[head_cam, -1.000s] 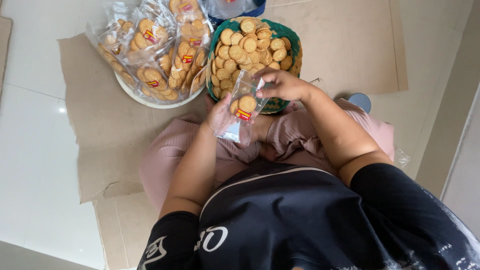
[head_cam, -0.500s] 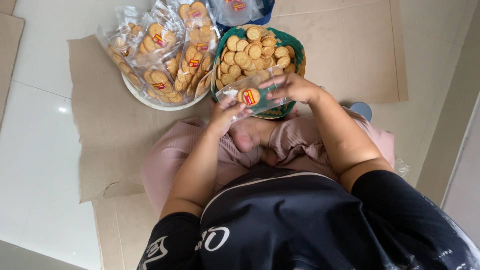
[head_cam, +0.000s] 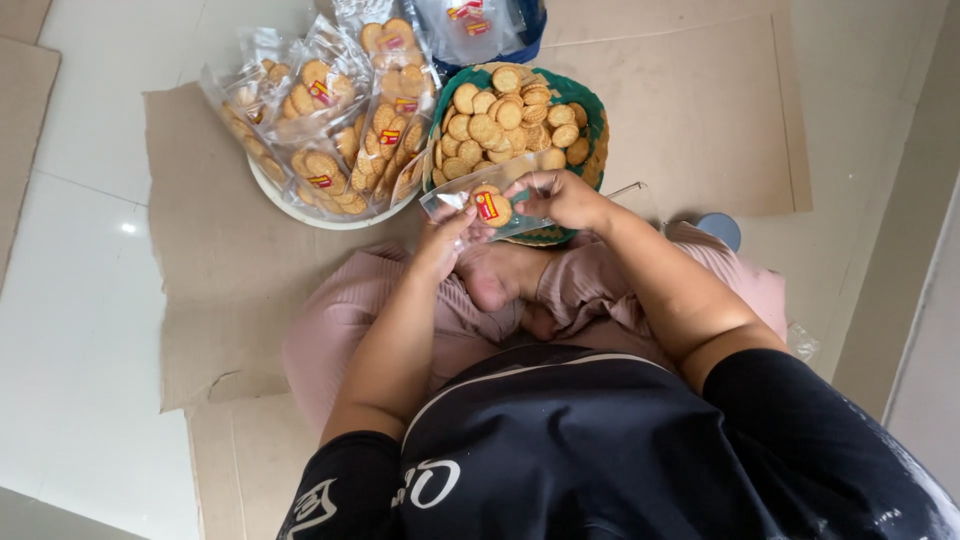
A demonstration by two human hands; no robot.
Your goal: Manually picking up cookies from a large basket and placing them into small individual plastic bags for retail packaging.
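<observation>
Since the earlier frame both hands have carried the clear bag [head_cam: 490,200] up from the lap to the near rim of the green basket [head_cam: 597,120], so it now lies flat across that rim instead of hanging tilted below it. One bag is in hand. It holds a single round biscuit [head_cam: 492,207] with a red and yellow label over it. The left hand [head_cam: 447,235] pinches the bag's near left end, thumb and fingers pressed together on the plastic. The right hand [head_cam: 563,198] pinches the right end, fingers curled over the top edge. The bag sits stretched between the two grips, with the biscuit about midway and a little nearer the left one.

One basket stands on the floor in front of the knees, piled with loose biscuits [head_cam: 505,125], roughly two dozen showing, too heaped for an exact count. Left of it, touching, one white plate [head_cam: 300,205] carries a heap of filled bags [head_cam: 330,120], about six, overlapping so I cannot tell the number for sure. Beyond the basket one stack of empty bags [head_cam: 470,25] rests in a blue tub [head_cam: 535,25]. Sheets of cardboard [head_cam: 200,250] cover the white tiled floor [head_cam: 70,300].
</observation>
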